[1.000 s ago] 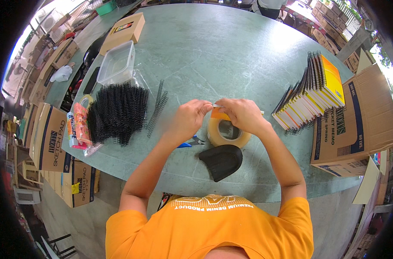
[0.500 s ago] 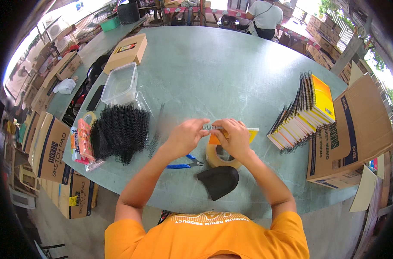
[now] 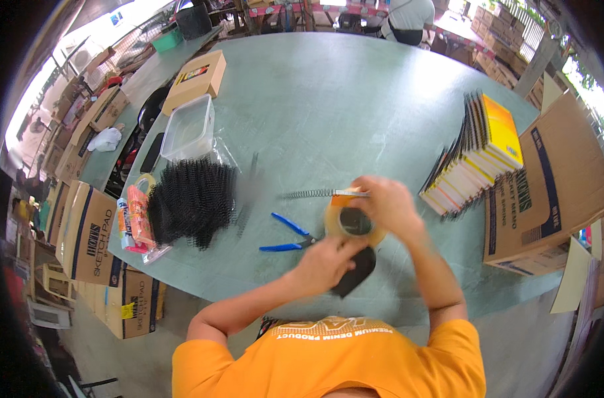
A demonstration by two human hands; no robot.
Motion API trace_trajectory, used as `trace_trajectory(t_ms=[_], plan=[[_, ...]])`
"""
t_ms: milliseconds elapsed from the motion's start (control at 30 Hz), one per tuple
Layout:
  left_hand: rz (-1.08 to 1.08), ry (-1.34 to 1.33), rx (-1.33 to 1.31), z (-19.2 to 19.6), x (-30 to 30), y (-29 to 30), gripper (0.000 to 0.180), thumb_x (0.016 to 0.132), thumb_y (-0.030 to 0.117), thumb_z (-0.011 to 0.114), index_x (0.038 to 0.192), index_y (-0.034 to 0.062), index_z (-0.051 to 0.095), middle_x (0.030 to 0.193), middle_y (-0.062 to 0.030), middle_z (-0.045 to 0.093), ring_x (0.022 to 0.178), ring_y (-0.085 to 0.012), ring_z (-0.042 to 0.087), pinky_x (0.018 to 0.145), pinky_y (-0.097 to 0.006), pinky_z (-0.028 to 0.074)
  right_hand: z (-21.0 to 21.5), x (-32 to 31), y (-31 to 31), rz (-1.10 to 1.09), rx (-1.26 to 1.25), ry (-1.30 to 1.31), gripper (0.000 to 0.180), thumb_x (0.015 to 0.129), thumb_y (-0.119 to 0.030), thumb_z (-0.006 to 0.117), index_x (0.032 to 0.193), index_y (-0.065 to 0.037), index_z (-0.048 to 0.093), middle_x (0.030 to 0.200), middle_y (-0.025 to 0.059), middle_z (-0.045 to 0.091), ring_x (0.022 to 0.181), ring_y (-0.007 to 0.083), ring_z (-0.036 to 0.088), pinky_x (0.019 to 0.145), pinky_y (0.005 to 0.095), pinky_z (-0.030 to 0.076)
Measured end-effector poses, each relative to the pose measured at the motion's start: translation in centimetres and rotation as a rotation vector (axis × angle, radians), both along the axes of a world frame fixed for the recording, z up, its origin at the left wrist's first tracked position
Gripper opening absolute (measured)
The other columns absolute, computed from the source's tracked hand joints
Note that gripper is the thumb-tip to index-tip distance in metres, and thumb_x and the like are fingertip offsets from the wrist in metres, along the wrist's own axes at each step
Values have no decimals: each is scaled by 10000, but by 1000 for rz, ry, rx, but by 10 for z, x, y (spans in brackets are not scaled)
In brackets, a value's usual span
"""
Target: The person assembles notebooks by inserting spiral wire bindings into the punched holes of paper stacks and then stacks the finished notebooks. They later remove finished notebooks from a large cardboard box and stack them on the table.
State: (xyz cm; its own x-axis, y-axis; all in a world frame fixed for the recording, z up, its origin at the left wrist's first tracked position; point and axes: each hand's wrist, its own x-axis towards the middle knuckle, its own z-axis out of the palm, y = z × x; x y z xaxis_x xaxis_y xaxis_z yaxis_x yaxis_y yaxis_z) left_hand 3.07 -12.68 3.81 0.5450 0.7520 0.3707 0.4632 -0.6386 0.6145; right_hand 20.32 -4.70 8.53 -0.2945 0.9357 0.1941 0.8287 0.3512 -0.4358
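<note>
My right hand [image 3: 387, 202] is closed on a small notebook [image 3: 342, 199] with an orange cover, mostly hidden by the fingers. From the notebook's edge a dark wire spiral [image 3: 308, 194] sticks out to the left. Just below, a roll of tape [image 3: 376, 233] lies on the table. My left hand [image 3: 323, 266] has its fingers curled over a black pad [image 3: 358, 273] with a rounded end, covering its left part. Beside that hand lie cutting pliers [image 3: 285, 247] with blue handles, spread apart.
A heap of black spirals [image 3: 192, 202] lies at left, near a clear plastic box [image 3: 188, 126] and a pink packet [image 3: 140, 215]. At right, a stack of yellow spiral notebooks [image 3: 478, 156] leans by an opened carton [image 3: 547, 186]. A brown box [image 3: 196, 79] sits at far left.
My left hand has left the spiral and come down to the black pad. The right hand still holds the notebook, and the spiral's free end now shows. The view has shifted slightly.
</note>
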Motion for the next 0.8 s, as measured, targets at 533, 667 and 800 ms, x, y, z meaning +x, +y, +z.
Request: trace_trajectory(t_ms=[533, 667, 800], plan=[[354, 17, 329, 49, -34, 63, 459, 693, -19, 671, 1129, 100, 590, 920, -95, 581, 833, -228, 579, 717, -308, 473, -58, 40, -1, -117, -303, 977, 218, 742, -65, 717, 943, 4, 669, 844, 36, 675, 754, 84, 608, 703, 225, 490], [378, -66, 207, 50, -35, 64, 367, 716, 35, 666, 1071, 124, 636, 869, -94, 583, 811, -247, 570, 723, -312, 471, -61, 25, -10, -14, -268, 1131, 224, 754, -94, 720, 953, -4, 667, 835, 30, 669, 753, 78, 592, 700, 224, 477], [335, 107, 144, 48, -34, 69, 401, 689, -1, 675, 1076, 100, 637, 869, -92, 588, 795, -236, 569, 725, -312, 465, -56, 25, -4, -62, -294, 1043, 205, 780, -108, 700, 961, -15, 670, 846, 32, 666, 760, 79, 586, 712, 229, 477]])
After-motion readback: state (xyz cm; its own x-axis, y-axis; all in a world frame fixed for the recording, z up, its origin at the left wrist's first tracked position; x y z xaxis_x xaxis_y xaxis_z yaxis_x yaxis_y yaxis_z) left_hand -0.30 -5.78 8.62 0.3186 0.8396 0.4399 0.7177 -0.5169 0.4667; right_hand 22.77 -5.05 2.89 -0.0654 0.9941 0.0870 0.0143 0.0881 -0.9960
